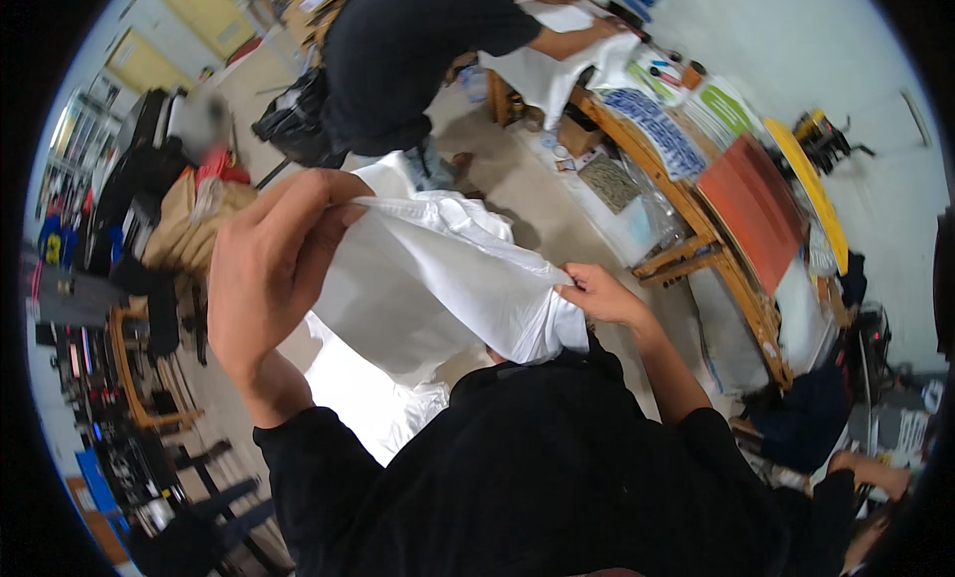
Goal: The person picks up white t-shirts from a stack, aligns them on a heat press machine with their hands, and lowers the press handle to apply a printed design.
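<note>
I see 1 thin white cloth sheet (453, 269) slung between the hands: left hand (261, 269) pinching its edge, right hand (607, 296) pinching the bunched end. Likely light, limp, maybe slippery; I'd grip edges, 2 points.

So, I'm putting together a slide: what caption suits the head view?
Left hand and right hand hold up a white cloth while a co-worker reaches over a wooden workbench.
</note>
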`<state>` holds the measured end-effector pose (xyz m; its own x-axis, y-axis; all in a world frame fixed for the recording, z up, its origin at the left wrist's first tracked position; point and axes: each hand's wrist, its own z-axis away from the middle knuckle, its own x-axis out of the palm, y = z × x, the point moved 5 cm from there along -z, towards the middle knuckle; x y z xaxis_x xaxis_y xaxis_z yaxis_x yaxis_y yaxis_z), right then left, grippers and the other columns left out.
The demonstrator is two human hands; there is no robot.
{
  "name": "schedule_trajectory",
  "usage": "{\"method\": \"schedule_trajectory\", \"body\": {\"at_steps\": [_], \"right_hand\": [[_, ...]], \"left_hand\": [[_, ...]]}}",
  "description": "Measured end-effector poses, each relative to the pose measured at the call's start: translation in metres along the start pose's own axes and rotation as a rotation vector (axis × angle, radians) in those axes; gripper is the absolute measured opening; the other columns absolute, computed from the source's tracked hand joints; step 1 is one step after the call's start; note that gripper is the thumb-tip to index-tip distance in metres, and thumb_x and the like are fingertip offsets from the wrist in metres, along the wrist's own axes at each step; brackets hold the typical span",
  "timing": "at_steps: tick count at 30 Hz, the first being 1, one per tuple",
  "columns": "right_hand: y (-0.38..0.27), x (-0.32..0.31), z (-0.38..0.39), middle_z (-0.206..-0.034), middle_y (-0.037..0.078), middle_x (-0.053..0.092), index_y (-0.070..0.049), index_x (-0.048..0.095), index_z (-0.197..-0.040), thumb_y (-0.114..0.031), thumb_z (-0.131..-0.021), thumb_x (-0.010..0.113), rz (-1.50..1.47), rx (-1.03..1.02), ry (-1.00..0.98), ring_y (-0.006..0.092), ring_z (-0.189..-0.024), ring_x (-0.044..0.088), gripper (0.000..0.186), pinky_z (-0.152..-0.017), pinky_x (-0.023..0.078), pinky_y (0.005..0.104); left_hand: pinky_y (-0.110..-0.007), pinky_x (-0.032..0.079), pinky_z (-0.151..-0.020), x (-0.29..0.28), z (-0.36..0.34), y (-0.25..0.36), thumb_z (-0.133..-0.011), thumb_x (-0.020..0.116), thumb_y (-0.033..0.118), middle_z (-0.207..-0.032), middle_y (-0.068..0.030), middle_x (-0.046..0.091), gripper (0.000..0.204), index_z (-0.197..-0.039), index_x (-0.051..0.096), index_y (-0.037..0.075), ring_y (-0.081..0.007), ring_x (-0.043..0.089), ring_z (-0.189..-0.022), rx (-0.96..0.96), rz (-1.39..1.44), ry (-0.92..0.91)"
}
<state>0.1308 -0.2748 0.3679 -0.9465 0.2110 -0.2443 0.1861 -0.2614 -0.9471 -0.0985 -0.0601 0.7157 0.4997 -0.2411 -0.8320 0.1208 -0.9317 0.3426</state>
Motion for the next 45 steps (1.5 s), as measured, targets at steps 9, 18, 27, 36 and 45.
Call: {"method": "schedule_trajectory", "body": {"at_steps": [9,18,27,36,45], "right_hand": [[-0.048,-0.187,0.182,-0.095,-0.003,0.064,-0.005,0.066,-0.101,0.000,-0.096,0.070,-0.092,-0.183,0.802,0.0065,-0.093,0.057,0.007,-0.084,0.047,0.0258],[-0.066,-0.287,0.291,-0.084,-0.007,0.055,-0.008,0.061,-0.092,-0.015,-0.090,0.084,-0.065,-0.097,0.794,0.0036,-0.080,0.049,0.024,-0.071,0.043,0.0236],[-0.079,-0.333,0.378,-0.087,-0.008,0.054,-0.009,0.061,-0.097,-0.015,-0.101,0.072,0.021,-0.172,1.129,0.0023,-0.081,0.048,0.013,-0.073,0.040,0.0213],[-0.093,-0.340,0.411,-0.080,-0.006,0.061,-0.004,0.069,-0.105,-0.010,-0.100,0.072,0.292,-0.069,1.530,0.0034,-0.074,0.049,0.009,-0.067,0.041,0.0211],[-0.074,-0.350,0.413,-0.083,-0.002,0.060,-0.003,0.068,-0.104,-0.019,-0.100,0.072,0.521,0.048,1.709,0.0061,-0.078,0.051,0.018,-0.070,0.043,0.0238]], "left_hand": [[-0.032,0.048,-0.066,0.093,-0.112,0.004,-0.086,0.080,0.002,-0.090,-0.0097,0.063,0.019,-0.097,0.064,-0.001,-0.0204,0.057,-0.073,0.104,0.109,-0.225],[-0.031,0.050,-0.070,0.212,-0.208,0.064,-0.097,0.070,0.002,-0.089,-0.0144,0.068,0.011,-0.105,0.063,0.000,-0.0207,0.061,-0.074,0.232,0.178,-0.032],[-0.030,0.052,-0.074,0.287,-0.284,0.122,-0.095,0.074,0.003,-0.090,-0.0115,0.071,0.013,-0.104,0.066,-0.002,-0.0185,0.064,-0.077,0.399,0.362,-0.249],[-0.029,0.051,-0.073,0.308,-0.333,0.178,-0.096,0.076,0.009,-0.087,-0.0081,0.074,0.014,-0.104,0.071,-0.001,-0.0115,0.065,-0.080,0.347,0.462,-0.176],[-0.040,0.049,-0.071,0.356,-0.355,0.196,-0.112,0.052,0.019,-0.095,-0.0253,0.065,0.019,-0.113,0.057,0.001,-0.0422,0.060,-0.081,0.464,0.571,-0.089]]}}
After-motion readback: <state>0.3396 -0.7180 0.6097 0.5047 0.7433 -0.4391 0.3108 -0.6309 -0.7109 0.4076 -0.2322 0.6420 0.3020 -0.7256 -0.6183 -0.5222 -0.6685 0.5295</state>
